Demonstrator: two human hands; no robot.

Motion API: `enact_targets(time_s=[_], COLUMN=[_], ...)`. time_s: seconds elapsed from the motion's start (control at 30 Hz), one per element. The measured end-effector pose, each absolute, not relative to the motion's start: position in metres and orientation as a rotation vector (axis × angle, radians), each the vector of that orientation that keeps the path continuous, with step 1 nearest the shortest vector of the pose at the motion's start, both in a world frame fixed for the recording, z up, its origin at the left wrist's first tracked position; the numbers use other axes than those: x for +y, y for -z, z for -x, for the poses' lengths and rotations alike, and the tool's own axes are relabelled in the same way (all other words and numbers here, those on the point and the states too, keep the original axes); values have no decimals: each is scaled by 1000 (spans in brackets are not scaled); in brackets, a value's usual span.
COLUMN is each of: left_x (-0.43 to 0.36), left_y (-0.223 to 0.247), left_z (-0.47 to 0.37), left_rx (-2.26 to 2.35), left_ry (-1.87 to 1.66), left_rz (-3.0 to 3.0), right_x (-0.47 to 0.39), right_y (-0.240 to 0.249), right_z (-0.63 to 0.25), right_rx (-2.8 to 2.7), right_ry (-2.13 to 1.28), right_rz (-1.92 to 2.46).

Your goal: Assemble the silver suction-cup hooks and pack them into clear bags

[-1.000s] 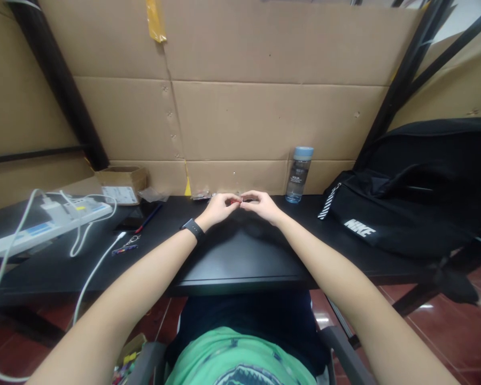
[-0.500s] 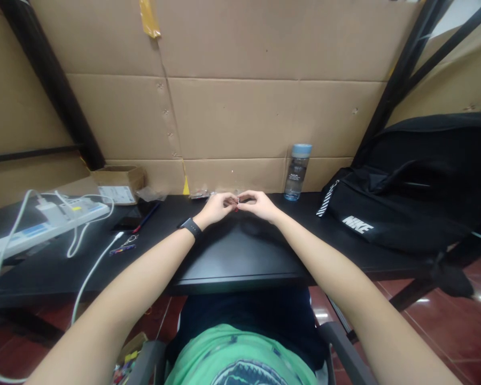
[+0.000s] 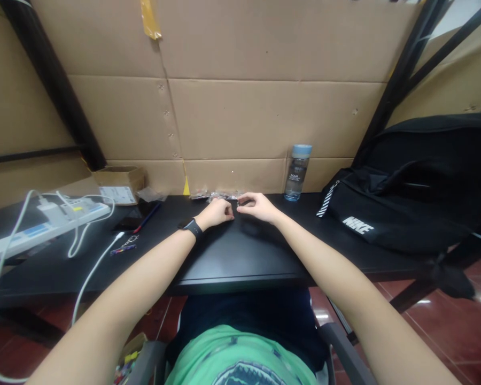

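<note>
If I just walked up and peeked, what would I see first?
First, two bare arms stretching to the middle of the black desk, where the left hand and right hand meet over something too small to make out. Next, the big black bag on the right, with a water bottle standing against the cardboard wall beside it. On the left lies a white power strip with looping cables.

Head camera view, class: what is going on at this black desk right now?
A seated person has both hands far out on the black desk. The right hand pinches a small item, too tiny to identify; the left hand, with a dark wristband, rests curled beside it. Small clear packets lie just beyond the hands, near the cardboard wall. A water bottle stands to the right, next to a black bag.
</note>
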State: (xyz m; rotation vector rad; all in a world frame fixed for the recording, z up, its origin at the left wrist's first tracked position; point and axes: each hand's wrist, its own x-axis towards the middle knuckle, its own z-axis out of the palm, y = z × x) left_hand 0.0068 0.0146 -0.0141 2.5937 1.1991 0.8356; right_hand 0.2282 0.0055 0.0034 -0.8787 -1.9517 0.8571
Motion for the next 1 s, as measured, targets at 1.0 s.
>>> enact_targets(time_s=[1.0], left_x=[13], left_y=[13], left_z=[-10], left_rx=[1003], left_ry=[-969], left_rz=[-2401], right_x=[3], right_y=[-5], right_z=[-231], right_rx=[-2137], right_ry=[-782], right_rz=[855])
